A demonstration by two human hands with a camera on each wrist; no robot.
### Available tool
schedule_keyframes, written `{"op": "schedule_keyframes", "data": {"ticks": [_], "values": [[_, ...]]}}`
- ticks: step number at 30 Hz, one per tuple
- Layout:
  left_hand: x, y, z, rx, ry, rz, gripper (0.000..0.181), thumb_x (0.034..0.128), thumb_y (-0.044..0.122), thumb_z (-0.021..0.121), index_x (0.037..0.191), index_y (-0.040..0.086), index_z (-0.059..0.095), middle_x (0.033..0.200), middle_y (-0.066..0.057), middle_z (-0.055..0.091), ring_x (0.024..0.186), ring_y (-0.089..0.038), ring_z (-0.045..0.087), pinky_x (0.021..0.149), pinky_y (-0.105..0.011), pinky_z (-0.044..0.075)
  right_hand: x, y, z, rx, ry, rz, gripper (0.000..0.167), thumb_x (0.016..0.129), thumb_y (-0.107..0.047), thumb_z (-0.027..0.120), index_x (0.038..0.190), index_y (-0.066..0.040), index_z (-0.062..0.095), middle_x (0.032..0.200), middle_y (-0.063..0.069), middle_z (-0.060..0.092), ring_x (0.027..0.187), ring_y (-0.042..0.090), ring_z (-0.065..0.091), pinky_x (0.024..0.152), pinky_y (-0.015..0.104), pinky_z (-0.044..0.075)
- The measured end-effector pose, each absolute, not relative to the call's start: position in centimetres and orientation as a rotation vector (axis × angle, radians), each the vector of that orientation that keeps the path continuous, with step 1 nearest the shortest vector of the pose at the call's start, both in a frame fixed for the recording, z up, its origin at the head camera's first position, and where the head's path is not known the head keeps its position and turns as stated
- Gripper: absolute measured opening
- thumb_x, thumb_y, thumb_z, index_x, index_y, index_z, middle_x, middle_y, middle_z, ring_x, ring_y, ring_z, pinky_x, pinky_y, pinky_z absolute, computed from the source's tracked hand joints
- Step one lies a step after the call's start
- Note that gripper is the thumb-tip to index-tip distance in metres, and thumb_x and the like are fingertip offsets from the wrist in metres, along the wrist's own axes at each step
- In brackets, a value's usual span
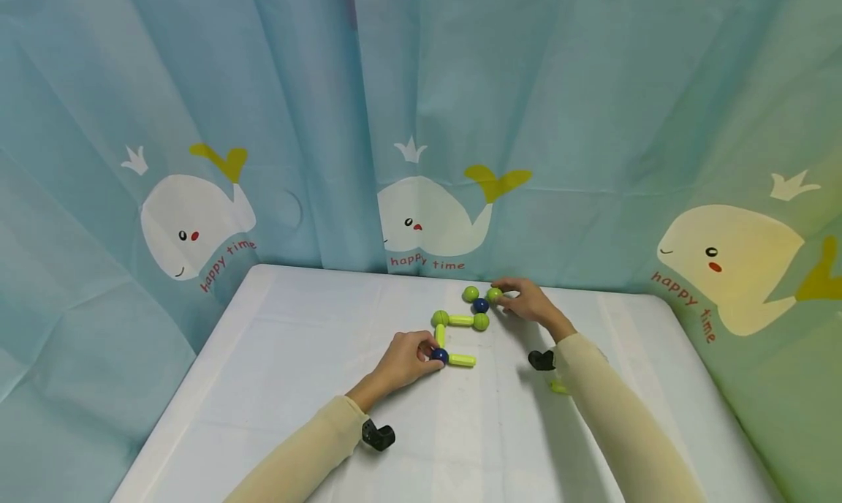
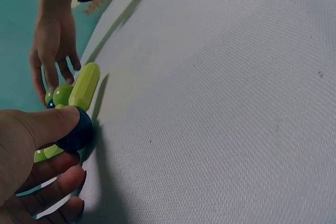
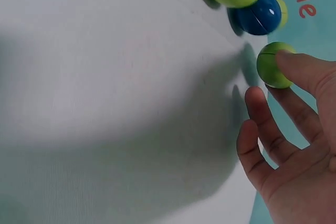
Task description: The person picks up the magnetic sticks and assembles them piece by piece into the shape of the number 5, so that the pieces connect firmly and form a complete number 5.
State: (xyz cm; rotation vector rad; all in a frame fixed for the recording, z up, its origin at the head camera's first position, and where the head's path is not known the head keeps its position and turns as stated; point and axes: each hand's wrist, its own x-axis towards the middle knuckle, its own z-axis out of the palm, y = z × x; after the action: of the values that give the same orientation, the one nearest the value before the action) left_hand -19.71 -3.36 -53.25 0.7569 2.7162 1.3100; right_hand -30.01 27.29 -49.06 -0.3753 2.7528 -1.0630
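Note:
My left hand (image 1: pixel 404 358) pinches a dark blue ball (image 1: pixel 440 356) between thumb and fingers. From this ball one yellow-green stick (image 1: pixel 463 360) points right and another stick (image 1: pixel 440 335) runs back to a green ball (image 1: pixel 441 318). A third stick (image 1: pixel 461 320) links that ball to a green ball (image 1: pixel 482 322) on its right. Behind it sits a second blue ball (image 1: pixel 481 305), with a green ball (image 1: pixel 470 294) at its back left. At its back right, my right hand (image 1: pixel 526 303) pinches a lighter green ball (image 3: pixel 274 65); the right wrist view shows a small gap between that ball and the blue one.
A loose yellow-green stick (image 1: pixel 558 387) lies on the white table (image 1: pixel 263 386), partly behind the right sleeve. Right behind the table's far edge hangs a blue curtain (image 1: pixel 316 218) with printed whales. Each wrist carries a small black device (image 1: pixel 378 436).

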Motion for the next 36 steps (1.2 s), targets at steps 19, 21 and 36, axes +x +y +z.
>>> {"op": "schedule_keyframes", "data": {"ticks": [19, 21, 36], "values": [[-19.6, -3.4, -53.5, 0.745, 2.714, 1.306, 0.023, 0.0851, 0.019, 0.087, 0.103, 0.011, 0.074, 0.089, 0.001, 0.074, 0.070, -0.004, 0.058, 0.064, -0.021, 0.048, -25.2, 30.5, -45.9, -0.582, 2.818, -1.023, 0.035, 0.095, -0.012, 0.073, 0.129, -0.003, 0.068, 0.127, 0.019, 0.068, 0.097, 0.030, 0.068, 0.083, 0.044, 0.053], [-19.6, -3.4, -53.5, 0.747, 2.714, 1.308, 0.023, 0.0851, 0.019, 0.087, 0.103, 0.011, 0.075, 0.089, 0.001, 0.074, 0.069, -0.004, 0.057, 0.064, -0.021, 0.047, -24.5, 30.6, -45.7, -0.591, 2.832, -1.031, 0.034, 0.095, -0.012, 0.074, 0.127, -0.005, 0.069, 0.126, 0.017, 0.069, 0.093, 0.026, 0.068, 0.081, 0.042, 0.053], [-19.7, -3.5, -53.1, 0.775, 2.708, 1.337, 0.023, 0.0844, 0.018, 0.087, 0.102, 0.011, 0.075, 0.088, 0.001, 0.074, 0.067, -0.003, 0.056, 0.062, -0.022, 0.046, -20.7, 30.9, -45.5, -0.553, 2.863, -1.100, 0.031, 0.091, -0.014, 0.079, 0.121, -0.012, 0.071, 0.122, 0.008, 0.071, 0.089, 0.021, 0.070, 0.075, 0.033, 0.054]]}}
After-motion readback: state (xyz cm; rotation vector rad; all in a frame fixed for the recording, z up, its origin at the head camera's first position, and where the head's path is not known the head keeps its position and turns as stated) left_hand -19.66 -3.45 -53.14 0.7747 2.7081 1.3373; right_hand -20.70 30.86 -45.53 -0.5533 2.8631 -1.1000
